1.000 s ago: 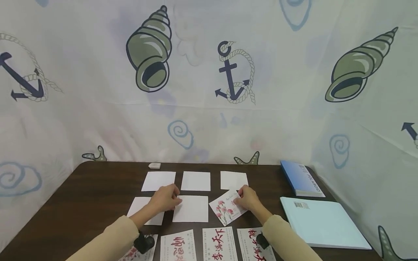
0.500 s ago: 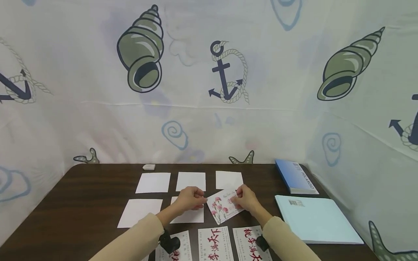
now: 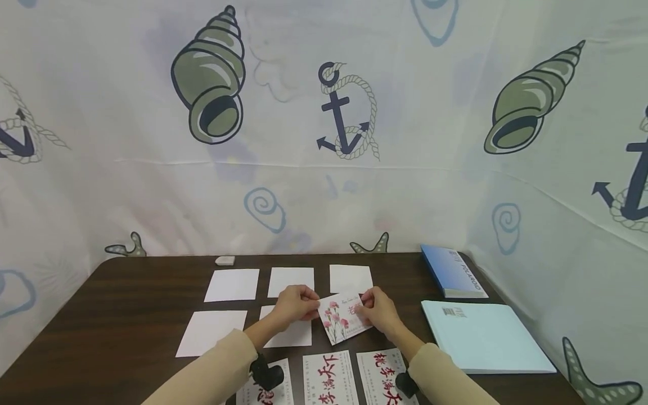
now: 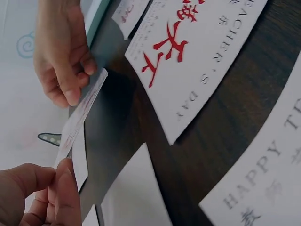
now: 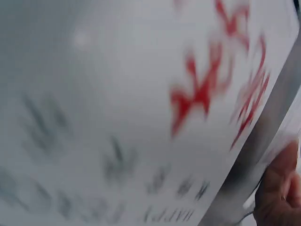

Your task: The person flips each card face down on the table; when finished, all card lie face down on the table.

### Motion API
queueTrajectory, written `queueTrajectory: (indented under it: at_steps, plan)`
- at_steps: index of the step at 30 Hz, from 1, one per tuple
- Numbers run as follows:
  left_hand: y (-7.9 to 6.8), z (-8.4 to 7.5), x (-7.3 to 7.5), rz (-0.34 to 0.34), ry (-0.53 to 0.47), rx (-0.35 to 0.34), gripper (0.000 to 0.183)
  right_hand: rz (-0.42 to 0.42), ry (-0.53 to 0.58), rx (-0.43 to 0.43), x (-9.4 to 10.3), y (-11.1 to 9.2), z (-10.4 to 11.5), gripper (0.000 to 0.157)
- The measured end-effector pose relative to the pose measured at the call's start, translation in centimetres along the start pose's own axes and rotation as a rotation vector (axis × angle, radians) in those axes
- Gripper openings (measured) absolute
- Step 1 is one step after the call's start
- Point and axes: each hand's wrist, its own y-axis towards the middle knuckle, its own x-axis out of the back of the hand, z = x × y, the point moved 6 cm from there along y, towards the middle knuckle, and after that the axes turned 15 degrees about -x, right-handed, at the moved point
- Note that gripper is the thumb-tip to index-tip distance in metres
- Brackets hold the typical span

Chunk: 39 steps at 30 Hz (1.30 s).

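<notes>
A greeting card (image 3: pixel 338 323) printed with pink flowers is tilted over the table between both hands. My left hand (image 3: pixel 293 305) pinches its left edge, while my right hand (image 3: pixel 381 310) holds the right edge. The left wrist view catches the flower card (image 4: pixel 81 115) nearly edge-on, with the left hand (image 4: pixel 40 195) at its lower end and the right hand (image 4: pixel 61 52) at its upper end. A blurred card with red characters (image 5: pixel 202 94) fills most of the right wrist view; part of the right hand (image 5: pixel 280 188) shows at the edge.
Several blank white cards (image 3: pixel 211 333) lie in two rows. Nearer are several cards with red characters (image 3: pixel 330 378), partly covered by the sleeves. On the right lie a blue Polaroid box (image 3: pixel 448 270) and a pale blue flat book or box (image 3: pixel 486 337). A small white block (image 3: pixel 225 260) sits at the back edge.
My left hand has moved right, from beside the white cards to the flower card's left edge. The right hand keeps its hold, and the card has turned slightly. The head view has shifted right.
</notes>
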Motion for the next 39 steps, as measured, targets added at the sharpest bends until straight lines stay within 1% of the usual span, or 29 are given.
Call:
queueTrajectory:
  at_steps: [3,7,9,11,13,18,21,24,26,28,30,32,34,36,39]
  plan:
    - [0.2,-0.4,0.3,0.005,-0.014,0.003,0.007,-0.008,0.006,0.101,-0.6,-1.5,1.1,0.022]
    - [0.3,-1.0,0.6,0.009,-0.016,0.016,0.007,0.059,-0.013,0.239,-2.3,-3.3,2.6,0.025]
    - [0.3,-1.2,0.5,0.014,-0.031,0.027,0.007,0.080,-0.035,0.285,-3.1,-4.0,3.1,0.029]
    - [0.3,-1.4,0.4,0.025,-0.040,0.028,0.007,0.095,-0.041,0.300,-3.8,-4.5,3.4,0.033]
    - [0.3,-1.7,0.3,0.038,-0.046,0.026,0.008,0.092,-0.041,0.311,-4.1,-4.8,3.5,0.035]
    - [0.1,-2.2,0.1,0.061,-0.063,0.011,0.011,0.056,-0.053,0.363,-4.0,-5.6,4.0,0.025]
    - [-0.1,-2.3,-0.1,0.087,-0.129,-0.007,0.019,0.024,-0.060,0.391,-3.6,-6.1,4.3,0.020]
    - [-0.4,-2.3,-0.5,0.149,-0.231,-0.025,0.031,-0.012,-0.028,0.394,-2.7,-6.7,4.6,0.018]
    - [-0.6,-2.1,-0.9,0.195,-0.281,-0.027,0.036,-0.039,0.006,0.381,-2.0,-7.1,4.8,0.018]
    - [-0.9,-1.7,-1.4,0.226,-0.298,-0.019,0.037,-0.063,0.048,0.359,-1.3,-7.5,5.0,0.017]
    - [-1.1,-1.2,-1.7,0.231,-0.288,-0.009,0.040,-0.084,0.089,0.334,-0.6,-7.6,5.2,0.016]
    - [-1.2,-0.8,-2.0,0.210,-0.263,-0.005,0.046,-0.089,0.131,0.307,-0.1,-7.6,5.1,0.016]
    - [-1.3,-0.5,-2.0,0.167,-0.231,-0.004,0.050,-0.088,0.186,0.278,0.4,-7.4,4.9,0.017]
    - [-1.3,-0.3,-1.7,0.105,-0.186,-0.004,0.051,-0.090,0.227,0.241,0.9,-7.0,4.3,0.019]
    - [-1.3,-0.1,-1.2,0.017,-0.100,-0.018,0.046,-0.115,0.263,0.171,1.8,-6.1,3.1,0.022]
